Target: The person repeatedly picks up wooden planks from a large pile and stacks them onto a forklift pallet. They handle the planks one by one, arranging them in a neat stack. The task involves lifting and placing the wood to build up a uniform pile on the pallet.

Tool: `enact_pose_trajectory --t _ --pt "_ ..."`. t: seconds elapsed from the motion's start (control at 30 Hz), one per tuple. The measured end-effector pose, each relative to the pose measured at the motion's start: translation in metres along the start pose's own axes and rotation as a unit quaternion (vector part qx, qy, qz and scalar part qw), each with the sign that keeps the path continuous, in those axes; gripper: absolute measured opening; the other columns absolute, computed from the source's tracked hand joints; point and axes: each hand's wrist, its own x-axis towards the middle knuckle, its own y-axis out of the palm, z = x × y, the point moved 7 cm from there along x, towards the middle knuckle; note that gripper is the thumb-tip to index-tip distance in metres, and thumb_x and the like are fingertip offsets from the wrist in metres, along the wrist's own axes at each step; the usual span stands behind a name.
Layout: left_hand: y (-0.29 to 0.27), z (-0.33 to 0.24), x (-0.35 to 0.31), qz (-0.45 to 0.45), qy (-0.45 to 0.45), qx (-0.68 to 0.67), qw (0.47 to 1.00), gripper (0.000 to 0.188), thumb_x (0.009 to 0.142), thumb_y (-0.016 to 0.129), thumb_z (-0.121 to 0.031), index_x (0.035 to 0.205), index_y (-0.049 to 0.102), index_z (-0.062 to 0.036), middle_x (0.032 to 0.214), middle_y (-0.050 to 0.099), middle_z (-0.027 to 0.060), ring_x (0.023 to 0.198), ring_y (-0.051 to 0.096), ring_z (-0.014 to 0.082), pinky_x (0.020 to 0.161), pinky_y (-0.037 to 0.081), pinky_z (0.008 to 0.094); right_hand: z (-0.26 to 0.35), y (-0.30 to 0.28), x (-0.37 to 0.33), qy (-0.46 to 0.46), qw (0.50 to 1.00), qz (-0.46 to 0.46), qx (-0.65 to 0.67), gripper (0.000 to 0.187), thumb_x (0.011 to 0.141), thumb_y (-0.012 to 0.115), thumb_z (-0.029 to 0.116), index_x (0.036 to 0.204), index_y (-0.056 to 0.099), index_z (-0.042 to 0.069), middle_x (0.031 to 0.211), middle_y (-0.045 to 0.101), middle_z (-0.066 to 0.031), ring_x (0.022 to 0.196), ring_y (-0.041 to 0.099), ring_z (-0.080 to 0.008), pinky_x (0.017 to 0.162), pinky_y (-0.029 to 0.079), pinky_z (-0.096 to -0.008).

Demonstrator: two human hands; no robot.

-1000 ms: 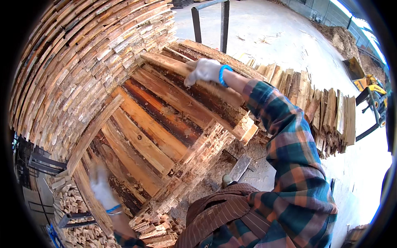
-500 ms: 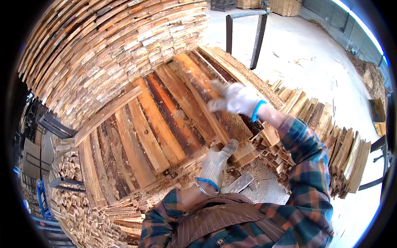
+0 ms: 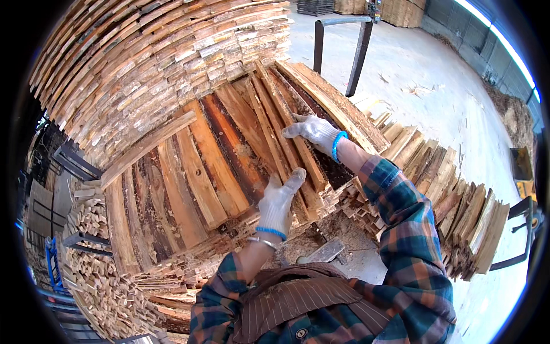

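A layer of rough brown and orange wooden boards [image 3: 186, 192] lies side by side on top of a stack in front of me. Toward its right side, narrow boards sit raised or tipped. My left hand [image 3: 278, 203], in a white knit glove, grips the near part of a wooden board [image 3: 281, 159], thumb and fingers apart on either side. Farther off to the right, my gloved right hand [image 3: 315, 133] holds the edge of a neighbouring board [image 3: 303, 160], its thumb across the top. The fingertips beneath are hidden. Right of that board is a dark gap.
A tall wall of stacked boards [image 3: 172, 69] rises behind. Loose boards [image 3: 427, 166] stand in a row at the right. Small offcuts [image 3: 109, 281] are piled at the lower left. A black metal frame [image 3: 360, 57] stands beyond the stack, on a pale floor [image 3: 458, 109].
My right hand has come down onto a board, slightly left. My left hand has moved up and left from the stack's near edge. Boards between them have shifted and tipped.
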Motion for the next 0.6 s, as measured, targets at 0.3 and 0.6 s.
enact_pose_trajectory --t 0.3,0.6 --pt "-0.044 0.001 0.004 0.078 0.125 -0.218 0.965 0.037 0.083 0.068 -0.017 0.111 0.06 0.0049 0.112 0.061 0.0159 0.103 0.058 0.0257 0.092 0.047 0.0345 0.012 0.006 0.003 0.004 0.996 0.004 -0.085 0.069 0.072 0.068 0.041 0.131 0.055 0.008 0.127 0.057 -0.0187 0.118 0.053 -0.0299 0.09 0.05 -0.0415" --pt "-0.159 0.034 -0.021 -0.036 0.144 -0.219 0.964 0.047 0.09 0.053 -0.014 0.131 0.045 0.0057 0.121 0.057 0.0233 0.109 0.06 0.0296 0.097 0.048 0.0371 0.023 -0.058 -0.009 -0.06 0.82 -0.078 -0.563 0.051 0.08 0.065 0.035 0.124 0.057 0.01 0.1 0.066 -0.0217 0.09 0.065 -0.0361 0.076 0.054 -0.0413"
